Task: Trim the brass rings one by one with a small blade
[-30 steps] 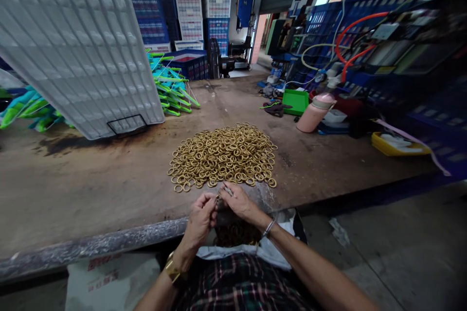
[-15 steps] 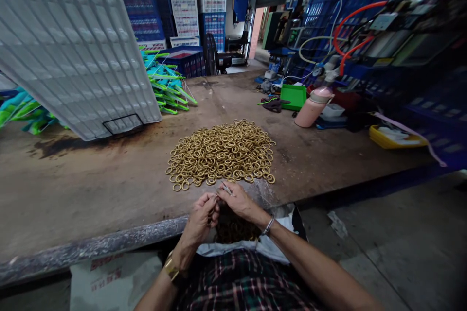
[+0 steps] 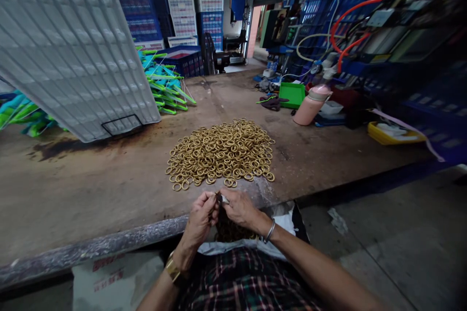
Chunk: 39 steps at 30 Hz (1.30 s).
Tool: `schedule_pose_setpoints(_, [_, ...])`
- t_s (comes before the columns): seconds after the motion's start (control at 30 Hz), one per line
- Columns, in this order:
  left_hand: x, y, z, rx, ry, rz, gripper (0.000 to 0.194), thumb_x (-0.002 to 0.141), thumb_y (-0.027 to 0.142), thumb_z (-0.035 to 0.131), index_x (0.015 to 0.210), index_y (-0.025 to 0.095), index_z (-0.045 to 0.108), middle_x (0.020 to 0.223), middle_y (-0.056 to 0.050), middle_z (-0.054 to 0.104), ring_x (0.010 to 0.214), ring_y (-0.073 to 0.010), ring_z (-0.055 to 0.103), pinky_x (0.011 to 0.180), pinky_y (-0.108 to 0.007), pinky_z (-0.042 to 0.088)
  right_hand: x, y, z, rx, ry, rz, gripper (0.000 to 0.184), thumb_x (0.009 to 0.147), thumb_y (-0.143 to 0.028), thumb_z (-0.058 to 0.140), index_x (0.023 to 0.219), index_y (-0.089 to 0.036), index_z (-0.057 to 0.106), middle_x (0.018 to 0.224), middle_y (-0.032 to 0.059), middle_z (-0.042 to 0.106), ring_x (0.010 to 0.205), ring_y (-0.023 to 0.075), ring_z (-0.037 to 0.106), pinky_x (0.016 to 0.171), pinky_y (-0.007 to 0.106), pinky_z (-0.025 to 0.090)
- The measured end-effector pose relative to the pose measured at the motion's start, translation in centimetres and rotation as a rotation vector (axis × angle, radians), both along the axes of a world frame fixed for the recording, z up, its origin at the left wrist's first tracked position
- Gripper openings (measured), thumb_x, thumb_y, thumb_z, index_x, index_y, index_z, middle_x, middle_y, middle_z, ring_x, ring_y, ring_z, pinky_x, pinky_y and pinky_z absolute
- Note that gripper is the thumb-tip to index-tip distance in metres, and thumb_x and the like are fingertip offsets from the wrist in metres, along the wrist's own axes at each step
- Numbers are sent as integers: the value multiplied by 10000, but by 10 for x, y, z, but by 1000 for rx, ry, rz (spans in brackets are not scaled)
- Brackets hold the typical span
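Both my hands meet at the table's near edge, just in front of a heap of brass-coloured rings (image 3: 222, 150). My left hand (image 3: 202, 214) is closed, pinching a small brownish piece at its fingertips; the fingers hide most of its shape. My right hand (image 3: 241, 209) is closed around a small grey tool (image 3: 224, 199), its tip touching or very close to that piece. Which kind of tool it is, I cannot make out. Below the hands, more darker rings (image 3: 233, 228) lie in an open white bag (image 3: 288, 223) at my lap.
A large white ribbed plastic panel (image 3: 83, 53) stands tilted at the left, with green and blue plastic parts (image 3: 170, 87) behind it. To the right are a pink bottle (image 3: 310, 107), a green tray (image 3: 292, 95) and a yellow tray (image 3: 394, 133). Stacked crates (image 3: 138, 12) rise behind.
My right hand has turned and closed in toward the left fingertips, and the grey tool now points differently. The left hand has hardly moved. The view has shifted slightly.
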<state>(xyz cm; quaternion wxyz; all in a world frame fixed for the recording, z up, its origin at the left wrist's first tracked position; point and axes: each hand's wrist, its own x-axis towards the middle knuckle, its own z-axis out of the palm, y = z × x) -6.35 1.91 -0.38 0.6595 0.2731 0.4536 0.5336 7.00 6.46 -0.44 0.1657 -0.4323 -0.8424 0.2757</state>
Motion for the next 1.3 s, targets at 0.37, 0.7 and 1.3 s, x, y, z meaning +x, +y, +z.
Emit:
schedule_pose_setpoints(0.37, [0, -1, -6, 18, 182, 4, 336, 716, 490, 577, 707, 178, 454, 530, 75, 441, 379, -30, 339, 340, -138, 246, -2, -1, -3, 86, -222, 25, 232, 733, -118, 395, 935, -165, 497, 774, 45, 603, 644, 145, 507, 561, 263, 237])
schedule_pose_setpoints(0.7, [2, -8, -5, 1, 186, -48, 339, 719, 485, 576, 672, 173, 452, 489, 82, 415, 360, -25, 309, 342, -144, 240, 1, -8, -1, 59, -304, -39, 247, 752, -95, 383, 977, -146, 470, 805, 77, 637, 718, 173, 574, 596, 267, 294])
schedule_pose_setpoints(1.3, [-9, 0, -4, -210, -366, 83, 279, 614, 238, 702, 742, 169, 463, 643, 3, 569, 484, -73, 499, 327, -114, 247, 10, 31, -14, 134, -330, -335, 168, 797, -171, 440, 939, -203, 524, 810, 39, 650, 708, 150, 582, 567, 236, 266])
